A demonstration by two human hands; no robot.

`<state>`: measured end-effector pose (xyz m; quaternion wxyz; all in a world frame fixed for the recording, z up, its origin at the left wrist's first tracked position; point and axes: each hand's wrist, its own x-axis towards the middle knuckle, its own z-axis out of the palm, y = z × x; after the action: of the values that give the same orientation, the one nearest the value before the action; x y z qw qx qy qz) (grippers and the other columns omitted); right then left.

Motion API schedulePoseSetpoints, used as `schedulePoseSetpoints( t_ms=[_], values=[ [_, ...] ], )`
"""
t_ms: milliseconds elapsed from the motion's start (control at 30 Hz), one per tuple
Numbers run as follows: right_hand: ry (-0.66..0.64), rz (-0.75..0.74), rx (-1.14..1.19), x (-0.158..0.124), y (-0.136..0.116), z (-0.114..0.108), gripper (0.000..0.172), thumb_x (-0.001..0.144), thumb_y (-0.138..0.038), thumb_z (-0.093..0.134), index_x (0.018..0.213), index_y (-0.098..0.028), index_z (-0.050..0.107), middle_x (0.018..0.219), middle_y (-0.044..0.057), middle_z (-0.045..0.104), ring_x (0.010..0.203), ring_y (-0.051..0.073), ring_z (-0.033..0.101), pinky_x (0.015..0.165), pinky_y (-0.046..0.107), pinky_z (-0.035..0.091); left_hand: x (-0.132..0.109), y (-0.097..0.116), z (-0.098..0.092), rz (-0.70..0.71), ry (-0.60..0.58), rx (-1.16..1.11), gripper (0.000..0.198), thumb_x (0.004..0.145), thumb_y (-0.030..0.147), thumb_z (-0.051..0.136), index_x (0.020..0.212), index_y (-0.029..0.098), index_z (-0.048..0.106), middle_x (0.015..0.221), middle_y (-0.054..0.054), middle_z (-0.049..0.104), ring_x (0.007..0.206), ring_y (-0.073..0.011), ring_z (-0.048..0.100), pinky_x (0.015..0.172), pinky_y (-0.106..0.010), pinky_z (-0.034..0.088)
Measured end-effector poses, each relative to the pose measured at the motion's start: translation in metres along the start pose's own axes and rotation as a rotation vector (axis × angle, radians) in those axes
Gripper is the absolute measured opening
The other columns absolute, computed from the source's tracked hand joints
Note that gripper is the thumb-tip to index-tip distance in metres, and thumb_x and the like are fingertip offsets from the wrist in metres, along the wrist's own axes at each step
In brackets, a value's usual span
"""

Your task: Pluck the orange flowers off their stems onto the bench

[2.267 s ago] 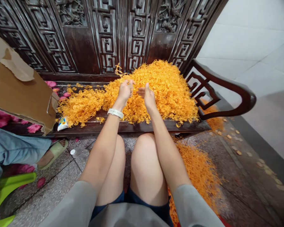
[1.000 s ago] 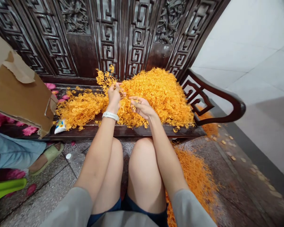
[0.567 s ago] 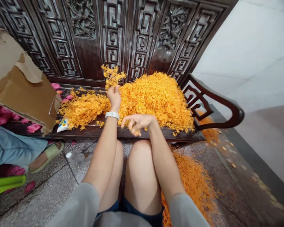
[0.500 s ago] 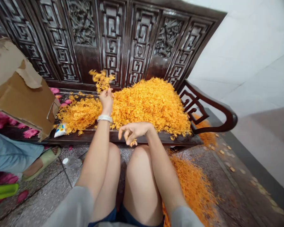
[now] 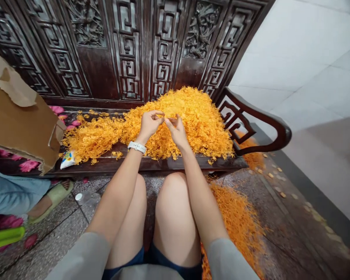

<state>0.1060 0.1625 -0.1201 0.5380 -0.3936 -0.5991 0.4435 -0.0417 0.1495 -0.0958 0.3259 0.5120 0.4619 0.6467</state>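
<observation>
My left hand point(image 5: 150, 123), with a white watch point(image 5: 137, 147) on its wrist, is over the front of a large heap of yellow-orange artificial flowers point(image 5: 204, 128). Its thumb and forefinger are pinched together. My right hand point(image 5: 177, 133) faces it from the right, fingertips almost touching the left ones and also pinched. A small yellow flower piece seems to be between the fingertips, blurred and hard to separate from the heap behind. To the left, a lower pile of yellow flower sprigs point(image 5: 96, 134) lies on the dark wooden bench point(image 5: 128, 165).
A cardboard box point(image 5: 23, 120) and pink flowers point(image 5: 29, 165) are on the left of the bench, near a small white packet point(image 5: 67, 160). Another person's sandalled foot point(image 5: 54, 198) is below. Orange pieces point(image 5: 236, 221) cover the floor at right, beside the curved armrest point(image 5: 268, 134).
My left hand has let go of a sprig held over the left pile and moved right to the heap. My right hand has risen from above my knees to meet it.
</observation>
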Motion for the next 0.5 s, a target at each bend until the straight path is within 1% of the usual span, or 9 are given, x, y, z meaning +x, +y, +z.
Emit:
schedulePoseSetpoints(
  t_ms=[67, 133, 200, 267, 300, 333, 367, 433, 500],
  values=[
    [0.061, 0.008, 0.156, 0.000, -0.002, 0.002, 0.055, 0.082, -0.052, 0.083, 0.122, -0.025, 0.056, 0.120, 0.008, 0.073, 0.111, 0.022, 0.070, 0.095, 0.037, 0.059, -0.004, 0.000, 0.007, 0.045, -0.086, 0.108, 0.009, 0.076, 0.019, 0.082, 0.083, 0.016, 0.079, 0.059, 0.002, 0.056, 0.054, -0.0116, 0.047, 0.057, -0.027, 0.036],
    [0.131, 0.048, 0.283, -0.001, -0.003, -0.001, 0.042, 0.082, -0.043, 0.083, 0.109, -0.026, 0.055, 0.099, 0.001, 0.073, 0.087, 0.016, 0.071, 0.077, 0.028, 0.058, -0.009, 0.001, 0.010, 0.096, -0.179, 0.199, 0.006, 0.079, 0.019, 0.078, 0.084, 0.017, 0.081, 0.061, 0.001, 0.058, 0.056, -0.0121, 0.046, 0.059, -0.028, 0.035],
    [0.176, 0.098, 0.393, -0.003, -0.005, -0.006, 0.035, 0.083, -0.035, 0.081, 0.103, -0.025, 0.054, 0.084, -0.003, 0.071, 0.071, 0.012, 0.067, 0.070, 0.024, 0.055, -0.012, 0.002, 0.010, 0.119, -0.234, 0.246, 0.012, 0.086, 0.021, 0.074, 0.093, 0.018, 0.083, 0.062, 0.001, 0.057, 0.057, -0.0130, 0.045, 0.061, -0.029, 0.035],
    [0.190, 0.140, 0.457, -0.008, -0.006, -0.012, 0.030, 0.084, -0.029, 0.079, 0.099, -0.024, 0.054, 0.077, -0.005, 0.069, 0.066, 0.011, 0.065, 0.070, 0.022, 0.053, -0.014, 0.003, 0.009, 0.112, -0.241, 0.279, 0.023, 0.092, 0.025, 0.070, 0.112, 0.018, 0.081, 0.061, 0.003, 0.054, 0.057, -0.0141, 0.045, 0.061, -0.029, 0.035],
    [0.188, 0.155, 0.465, -0.010, -0.007, -0.014, 0.029, 0.084, -0.027, 0.079, 0.098, -0.024, 0.054, 0.076, -0.005, 0.069, 0.066, 0.011, 0.065, 0.070, 0.022, 0.053, -0.015, 0.003, 0.007, 0.112, -0.239, 0.312, 0.026, 0.095, 0.026, 0.068, 0.117, 0.018, 0.078, 0.062, 0.003, 0.054, 0.057, -0.0149, 0.046, 0.061, -0.029, 0.035],
    [0.185, 0.164, 0.464, -0.012, -0.007, -0.016, 0.027, 0.083, -0.025, 0.078, 0.096, -0.023, 0.055, 0.076, -0.005, 0.070, 0.067, 0.011, 0.065, 0.069, 0.022, 0.052, -0.015, 0.003, 0.006, 0.121, -0.241, 0.364, 0.025, 0.097, 0.027, 0.066, 0.118, 0.019, 0.077, 0.062, 0.002, 0.055, 0.059, -0.0160, 0.048, 0.062, -0.030, 0.036],
    [0.178, 0.172, 0.460, -0.015, -0.008, -0.017, 0.026, 0.082, -0.023, 0.077, 0.095, -0.023, 0.055, 0.077, -0.004, 0.070, 0.067, 0.011, 0.065, 0.069, 0.022, 0.051, -0.016, 0.003, 0.004, 0.136, -0.247, 0.425, 0.021, 0.098, 0.028, 0.065, 0.112, 0.019, 0.077, 0.064, 0.001, 0.057, 0.061, -0.0172, 0.051, 0.064, -0.030, 0.038],
    [0.168, 0.194, 0.448, -0.019, -0.009, -0.019, 0.026, 0.078, -0.019, 0.077, 0.093, -0.023, 0.056, 0.078, -0.004, 0.069, 0.070, 0.012, 0.064, 0.066, 0.022, 0.048, -0.015, 0.002, 0.000, 0.131, -0.248, 0.494, 0.013, 0.098, 0.028, 0.066, 0.092, 0.019, 0.074, 0.068, -0.002, 0.062, 0.066, -0.0190, 0.057, 0.067, -0.031, 0.042],
    [0.169, 0.235, 0.432, -0.024, -0.010, -0.021, 0.030, 0.073, -0.016, 0.078, 0.093, -0.023, 0.055, 0.082, -0.004, 0.069, 0.074, 0.012, 0.064, 0.064, 0.022, 0.046, -0.013, 0.003, -0.003, 0.022, -0.202, 0.377, 0.018, 0.098, 0.027, 0.065, 0.082, 0.019, 0.067, 0.073, -0.005, 0.067, 0.066, -0.0188, 0.061, 0.067, -0.031, 0.047]
  ],
)
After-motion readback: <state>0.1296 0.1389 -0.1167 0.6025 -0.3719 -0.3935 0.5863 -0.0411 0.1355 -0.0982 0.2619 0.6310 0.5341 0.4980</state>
